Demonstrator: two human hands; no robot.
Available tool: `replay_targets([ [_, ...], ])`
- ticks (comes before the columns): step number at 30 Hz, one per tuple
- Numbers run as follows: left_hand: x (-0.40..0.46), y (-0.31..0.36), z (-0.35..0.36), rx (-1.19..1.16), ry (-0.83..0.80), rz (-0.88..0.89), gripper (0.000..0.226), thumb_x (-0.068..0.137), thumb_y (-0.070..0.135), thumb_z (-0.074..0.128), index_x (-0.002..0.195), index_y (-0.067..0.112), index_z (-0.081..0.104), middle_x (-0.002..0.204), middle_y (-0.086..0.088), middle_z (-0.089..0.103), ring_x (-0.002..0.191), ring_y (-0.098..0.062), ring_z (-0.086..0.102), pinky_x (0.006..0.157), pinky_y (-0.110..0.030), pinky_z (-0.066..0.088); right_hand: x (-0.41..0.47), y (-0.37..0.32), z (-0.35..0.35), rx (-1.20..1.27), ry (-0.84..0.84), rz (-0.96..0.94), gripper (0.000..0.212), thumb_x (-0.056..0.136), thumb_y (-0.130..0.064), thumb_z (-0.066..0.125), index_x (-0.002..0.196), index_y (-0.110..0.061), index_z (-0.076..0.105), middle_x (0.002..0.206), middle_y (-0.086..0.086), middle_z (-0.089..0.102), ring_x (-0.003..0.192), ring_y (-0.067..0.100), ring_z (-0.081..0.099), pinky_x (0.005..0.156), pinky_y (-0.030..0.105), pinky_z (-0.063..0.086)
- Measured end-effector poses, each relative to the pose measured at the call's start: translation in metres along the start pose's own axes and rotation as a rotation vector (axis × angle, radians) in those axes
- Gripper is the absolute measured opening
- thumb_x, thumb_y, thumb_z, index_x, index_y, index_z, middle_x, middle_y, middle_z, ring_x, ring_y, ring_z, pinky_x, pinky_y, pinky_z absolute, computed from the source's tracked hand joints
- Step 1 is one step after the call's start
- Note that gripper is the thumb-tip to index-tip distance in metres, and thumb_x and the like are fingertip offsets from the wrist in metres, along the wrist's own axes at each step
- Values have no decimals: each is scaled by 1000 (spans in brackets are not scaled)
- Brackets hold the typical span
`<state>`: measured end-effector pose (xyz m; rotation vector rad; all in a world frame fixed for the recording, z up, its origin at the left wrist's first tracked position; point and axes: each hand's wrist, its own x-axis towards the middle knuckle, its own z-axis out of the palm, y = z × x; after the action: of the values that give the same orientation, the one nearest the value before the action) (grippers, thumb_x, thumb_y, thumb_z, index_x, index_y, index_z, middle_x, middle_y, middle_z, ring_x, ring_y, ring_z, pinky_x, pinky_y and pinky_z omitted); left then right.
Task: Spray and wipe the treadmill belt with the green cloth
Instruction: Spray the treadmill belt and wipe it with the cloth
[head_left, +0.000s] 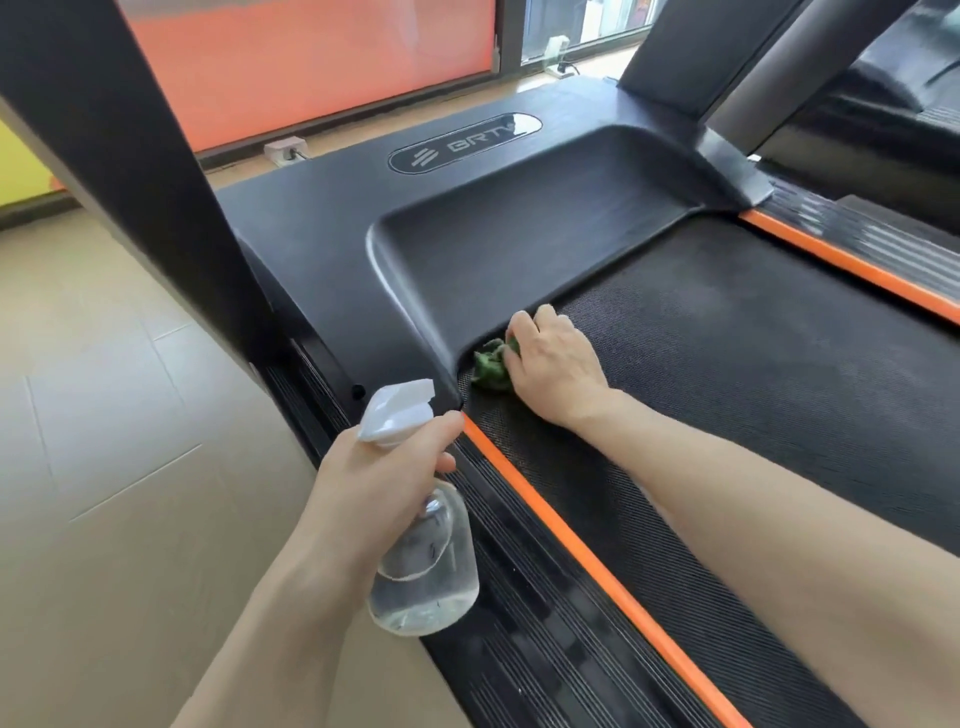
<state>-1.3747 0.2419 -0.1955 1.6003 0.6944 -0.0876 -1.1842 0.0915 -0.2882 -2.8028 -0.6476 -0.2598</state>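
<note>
At the front left corner of the treadmill belt (727, 374), a person's right hand (553, 364) presses a crumpled green cloth (491, 366) onto the textured black surface. The cloth lies bunched just left of the knuckles, its visible part poking out toward the belt's left edge, the rest hidden under the palm; the fingers curl over it, tips tucked toward the curved lip of the black motor cover (363, 249). The wad has no clear long axis. It sits where the belt meets the cover's lip, just beside the start of the orange strip (571, 540) that borders the belt's left edge. To the right, the belt runs bare and wide to a second orange strip (857, 270) along its right edge.

The left hand (374, 488) grips a clear spray bottle (423, 561) by the neck, 1 finger curled in front of the white trigger head (397, 413). The bottle hangs over the ribbed left side rail (545, 649), tilted, nozzle pointing up and right toward the cover, its long axis running from the rail's near end toward the cover. Liquid fills the lower part. Pale floor tiles (130, 467) spread left of the rail.
</note>
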Motion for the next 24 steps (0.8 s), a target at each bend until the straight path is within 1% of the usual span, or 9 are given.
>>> replay_targets([
  [3,-2,3,-3,-22,20,-14,25,84,46,81,82,21,79,80,4,79,92,-30,77,91,-48,63,-28,3,-10,37,-34,-75,23,98,-35,49,108,-15,51,104,10,49,92,33,50,83,46,46],
  [6,-2,3,-4,-19,30,-24,30,83,50,81,73,21,80,76,6,78,82,-25,76,80,-40,61,-96,13,-29,79,-76,-195,15,96,-36,49,99,-21,51,95,-1,44,82,22,45,78,44,46],
  [9,-4,4,-3,-3,22,-19,36,84,51,79,71,18,79,73,5,76,71,-18,71,71,-32,53,-162,31,-55,100,-142,-343,9,96,-34,49,98,-25,51,96,-5,42,82,17,43,78,36,45],
  [12,-7,3,-1,-8,18,-12,36,85,51,79,76,16,79,75,3,77,70,-17,72,71,-31,54,-162,49,-62,64,-174,-498,10,99,-34,49,99,-24,52,96,-5,43,83,17,44,79,34,44],
  [13,-8,3,0,-13,14,-8,36,84,52,79,76,17,79,77,3,78,72,-18,73,72,-32,56,-147,54,-56,51,-168,-500,13,99,-35,48,99,-22,53,96,-4,44,83,19,45,80,36,45],
  [16,-10,4,0,0,20,6,31,82,55,79,71,25,80,79,8,78,74,-18,72,76,-35,59,-70,62,-31,50,-69,-248,26,97,-43,41,99,-19,53,94,3,46,85,27,49,81,48,47],
  [20,-14,7,-3,-44,34,6,30,84,53,79,82,23,79,81,5,80,91,-25,78,97,-48,60,-3,47,-13,15,-62,118,26,99,-39,45,108,-15,50,106,13,49,98,36,51,86,45,45],
  [22,-15,9,-3,-49,46,0,30,84,55,78,83,25,78,80,6,80,92,-24,78,99,-48,59,-9,38,-15,8,-67,153,24,100,-37,47,109,-14,49,109,14,49,99,36,50,86,45,44],
  [24,-16,11,-2,-33,41,-1,37,83,61,76,75,24,78,82,6,80,92,-22,77,99,-46,58,-40,38,-22,59,-91,94,20,99,-37,48,106,-18,49,104,8,48,96,33,50,85,45,45],
])
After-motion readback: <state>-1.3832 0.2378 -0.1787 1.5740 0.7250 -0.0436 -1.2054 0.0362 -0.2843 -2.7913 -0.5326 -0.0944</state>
